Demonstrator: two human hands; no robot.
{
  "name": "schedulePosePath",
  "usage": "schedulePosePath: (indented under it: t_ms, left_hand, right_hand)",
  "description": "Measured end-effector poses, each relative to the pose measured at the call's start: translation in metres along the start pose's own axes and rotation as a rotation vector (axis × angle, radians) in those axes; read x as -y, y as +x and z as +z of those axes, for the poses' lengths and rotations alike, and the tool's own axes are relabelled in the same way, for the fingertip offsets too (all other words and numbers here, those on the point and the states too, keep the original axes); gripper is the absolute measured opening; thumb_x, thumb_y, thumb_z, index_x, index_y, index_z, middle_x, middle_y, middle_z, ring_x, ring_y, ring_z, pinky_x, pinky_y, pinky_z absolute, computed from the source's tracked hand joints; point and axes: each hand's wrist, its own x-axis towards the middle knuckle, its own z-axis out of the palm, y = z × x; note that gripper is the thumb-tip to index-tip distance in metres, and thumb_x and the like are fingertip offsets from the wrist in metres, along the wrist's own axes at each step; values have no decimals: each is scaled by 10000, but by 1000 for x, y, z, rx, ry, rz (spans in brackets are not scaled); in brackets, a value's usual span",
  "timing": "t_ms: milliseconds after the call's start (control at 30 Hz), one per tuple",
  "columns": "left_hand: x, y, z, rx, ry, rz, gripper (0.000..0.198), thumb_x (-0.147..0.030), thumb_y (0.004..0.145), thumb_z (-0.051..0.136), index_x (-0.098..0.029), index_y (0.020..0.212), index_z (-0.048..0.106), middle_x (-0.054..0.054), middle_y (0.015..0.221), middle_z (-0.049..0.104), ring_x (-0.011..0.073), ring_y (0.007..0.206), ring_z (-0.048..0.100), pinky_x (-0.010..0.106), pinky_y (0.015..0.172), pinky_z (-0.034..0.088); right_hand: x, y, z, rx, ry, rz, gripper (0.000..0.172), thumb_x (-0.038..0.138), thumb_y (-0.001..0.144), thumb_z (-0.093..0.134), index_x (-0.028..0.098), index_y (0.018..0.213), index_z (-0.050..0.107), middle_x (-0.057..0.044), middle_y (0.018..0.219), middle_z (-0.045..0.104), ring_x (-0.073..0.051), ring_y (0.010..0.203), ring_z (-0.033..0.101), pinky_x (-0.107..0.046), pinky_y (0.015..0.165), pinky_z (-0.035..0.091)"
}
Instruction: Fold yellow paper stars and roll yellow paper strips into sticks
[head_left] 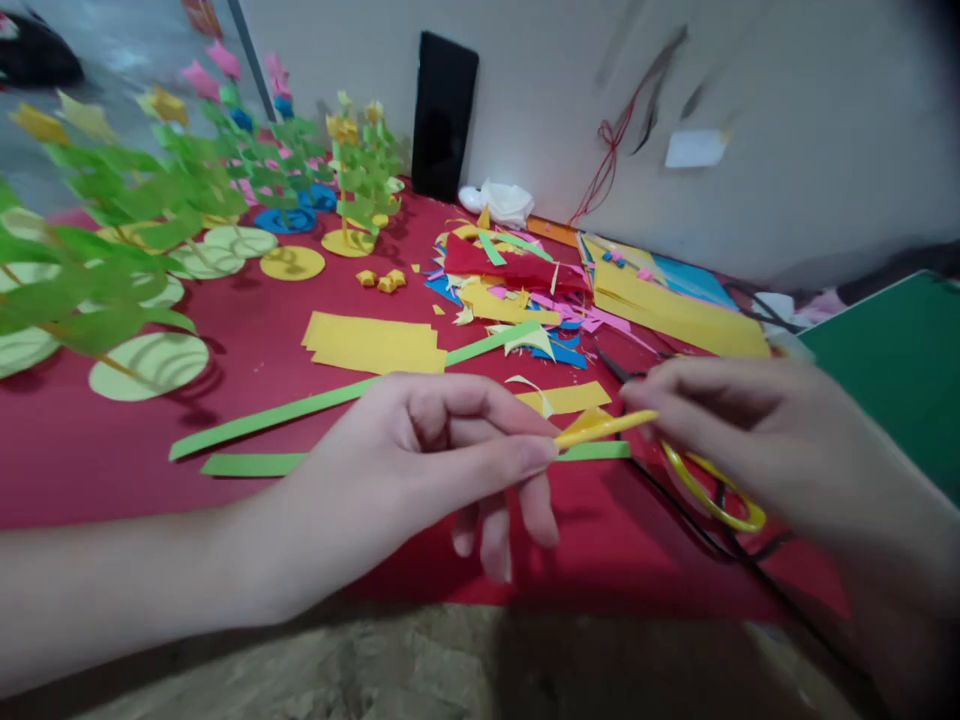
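Observation:
A thin rolled stick of yellow paper [606, 430] spans the gap between my hands, with a loose flap of the sheet standing up along it. My left hand [450, 450] pinches its left end between thumb and index finger, the other fingers curled loosely below. At the stick's right end, the thumb and fingers of my right hand [735, 420] are closed on the tip. Scissors with yellow handles [712, 490] lie on the table under my right hand. Green paper strips [277, 415] and a short yellow strip [574, 398] lie behind and beneath my hands.
Paper flowers on round bases [150, 365] crowd the left of the red table [247, 345]. Yellow sheets [375, 343] lie mid-table, and a pile of paper scraps [517, 290] sits behind. A black phone [444, 118] leans on the wall. A green board [892, 370] stands right.

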Motion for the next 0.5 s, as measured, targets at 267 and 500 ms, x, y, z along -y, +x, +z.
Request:
schedulePosePath:
  t_ms: [267,500]
  left_hand:
    - [-1,-3,5,-44,-100,55,68,-181,803,549,-190,776,611,-26,593,674,75,487,618,141,488,476]
    - [-5,-7,11,-77,-147,7,105,-154,771,587,-178,756,688,-5,613,695,87,507,642,149,532,477]
  right_hand:
    - [23,-10,48,42,1037,289,87,178,624,694,201,708,681,-2,706,694,-117,648,634,-191,601,501]
    - [36,-11,52,25,1422,340,40,210,627,702,185,640,673,13,560,598,-102,548,564,-232,576,484]
